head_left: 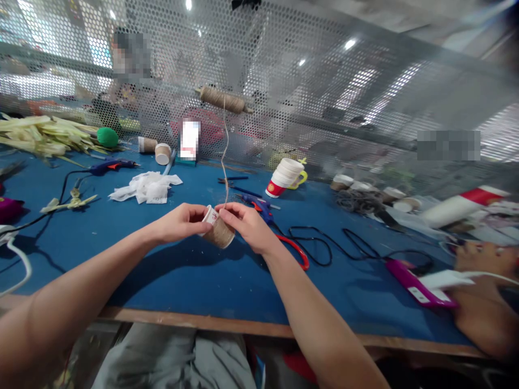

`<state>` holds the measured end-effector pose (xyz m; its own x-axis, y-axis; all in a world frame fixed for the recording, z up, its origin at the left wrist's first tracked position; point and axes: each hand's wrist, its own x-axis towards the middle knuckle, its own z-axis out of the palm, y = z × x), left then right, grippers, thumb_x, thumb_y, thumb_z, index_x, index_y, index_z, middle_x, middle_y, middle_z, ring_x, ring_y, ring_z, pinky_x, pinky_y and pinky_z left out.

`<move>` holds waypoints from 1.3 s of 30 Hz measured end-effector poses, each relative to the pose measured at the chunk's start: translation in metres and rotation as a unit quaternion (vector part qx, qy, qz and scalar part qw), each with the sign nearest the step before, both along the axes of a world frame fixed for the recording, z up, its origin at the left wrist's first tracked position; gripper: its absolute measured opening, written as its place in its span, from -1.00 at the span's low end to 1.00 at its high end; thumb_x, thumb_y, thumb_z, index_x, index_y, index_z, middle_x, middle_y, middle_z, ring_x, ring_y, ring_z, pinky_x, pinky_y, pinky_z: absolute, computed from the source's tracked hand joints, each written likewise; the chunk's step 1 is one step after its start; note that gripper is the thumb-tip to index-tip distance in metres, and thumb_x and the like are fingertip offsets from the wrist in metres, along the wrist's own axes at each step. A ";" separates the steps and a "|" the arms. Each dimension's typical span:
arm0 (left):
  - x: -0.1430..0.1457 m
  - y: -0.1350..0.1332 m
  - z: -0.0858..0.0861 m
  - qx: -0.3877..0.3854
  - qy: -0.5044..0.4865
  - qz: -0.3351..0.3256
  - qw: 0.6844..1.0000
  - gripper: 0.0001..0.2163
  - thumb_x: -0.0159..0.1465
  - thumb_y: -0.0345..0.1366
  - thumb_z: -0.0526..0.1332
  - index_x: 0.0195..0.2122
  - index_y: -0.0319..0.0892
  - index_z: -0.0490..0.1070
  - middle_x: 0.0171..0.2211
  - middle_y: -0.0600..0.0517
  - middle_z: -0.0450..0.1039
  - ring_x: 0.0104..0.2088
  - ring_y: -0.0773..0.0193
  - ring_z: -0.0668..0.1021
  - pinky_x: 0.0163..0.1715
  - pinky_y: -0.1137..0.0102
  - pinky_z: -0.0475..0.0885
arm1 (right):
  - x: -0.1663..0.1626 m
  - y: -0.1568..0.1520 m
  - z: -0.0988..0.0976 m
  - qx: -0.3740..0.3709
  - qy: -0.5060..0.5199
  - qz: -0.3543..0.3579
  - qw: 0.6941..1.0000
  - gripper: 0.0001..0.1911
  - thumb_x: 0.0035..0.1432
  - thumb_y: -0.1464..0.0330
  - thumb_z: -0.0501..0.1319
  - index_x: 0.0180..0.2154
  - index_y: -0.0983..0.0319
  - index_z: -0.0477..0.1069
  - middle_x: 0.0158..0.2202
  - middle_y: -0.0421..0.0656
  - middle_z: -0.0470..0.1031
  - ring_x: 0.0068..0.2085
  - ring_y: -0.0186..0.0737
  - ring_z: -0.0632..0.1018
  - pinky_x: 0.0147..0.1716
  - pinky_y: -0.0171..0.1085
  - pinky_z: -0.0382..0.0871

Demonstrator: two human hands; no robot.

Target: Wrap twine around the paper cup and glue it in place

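A small paper cup (pixel 219 233), partly wrapped in brown twine, is held tilted above the blue table. My left hand (pixel 190 220) grips its white, unwrapped end from the left. On the other side my right hand (pixel 243 220) is closed with thumb and fingers at the cup and the twine (pixel 225 156). That strand runs up to a spool of twine (pixel 223 100) mounted on the perforated metal screen. Just behind my right hand lies a blue glue gun (pixel 259 206), partly hidden by it.
Stacked paper cups (pixel 286 177) stand behind on the right, twine-wrapped cups (pixel 162 153) at the back left. White tissue-like pieces (pixel 148 187) and another glue gun (pixel 113 166) lie left. Black cable (pixel 312 237) and a purple power strip (pixel 419 283) lie right, near another person's arm (pixel 486 302).
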<state>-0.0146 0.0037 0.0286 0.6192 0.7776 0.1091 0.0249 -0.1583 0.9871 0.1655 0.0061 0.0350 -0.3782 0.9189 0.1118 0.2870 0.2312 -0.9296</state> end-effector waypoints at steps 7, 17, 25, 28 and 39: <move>0.001 -0.003 -0.001 0.006 0.026 -0.041 0.999 -0.79 0.10 -0.24 0.11 -0.35 -0.30 0.35 -0.45 0.07 0.31 -0.44 0.40 0.33 -0.37 0.47 0.24 | -0.005 -0.002 -0.001 -0.011 0.048 -0.035 0.998 -0.82 -0.07 0.29 0.19 -0.44 0.28 0.33 -0.35 -0.14 0.46 -0.35 -0.34 0.44 -0.26 -0.27 0.29; 0.007 -0.005 -0.001 -0.032 0.000 -0.001 1.000 -0.86 0.03 -0.30 0.14 -0.46 -0.29 0.33 -0.54 0.11 0.28 -0.50 0.42 0.31 -0.43 0.49 0.22 | -0.005 0.001 -0.007 0.024 0.012 -0.032 0.999 -0.82 -0.04 0.26 0.16 -0.44 0.26 0.29 -0.37 -0.14 0.43 -0.35 -0.31 0.43 -0.27 -0.25 0.30; 0.012 -0.008 -0.004 -0.056 -0.011 0.063 0.996 -0.90 -0.02 -0.34 0.13 -0.55 -0.29 0.30 -0.62 0.14 0.21 -0.57 0.46 0.26 -0.51 0.52 0.16 | -0.005 0.002 -0.009 0.045 -0.003 -0.029 0.999 -0.80 -0.02 0.25 0.15 -0.44 0.27 0.28 -0.42 -0.16 0.40 -0.36 -0.31 0.42 -0.28 -0.25 0.30; 0.013 -0.008 -0.006 -0.058 -0.010 0.069 0.996 -0.91 -0.02 -0.36 0.13 -0.56 -0.29 0.29 -0.63 0.14 0.22 -0.58 0.46 0.26 -0.52 0.51 0.16 | -0.005 0.001 -0.007 0.042 -0.005 -0.033 0.999 -0.79 -0.03 0.23 0.15 -0.44 0.27 0.29 -0.43 -0.17 0.40 -0.38 -0.32 0.42 -0.30 -0.26 0.30; 0.015 -0.012 -0.004 -0.075 -0.010 0.010 0.997 -0.92 -0.04 -0.37 0.13 -0.54 -0.29 0.33 -0.61 0.11 0.29 -0.55 0.41 0.34 -0.47 0.50 0.24 | -0.006 0.000 -0.004 -0.031 0.064 -0.022 0.997 -0.80 -0.07 0.28 0.18 -0.38 0.27 0.38 -0.34 -0.16 0.45 -0.31 -0.33 0.43 -0.24 -0.28 0.27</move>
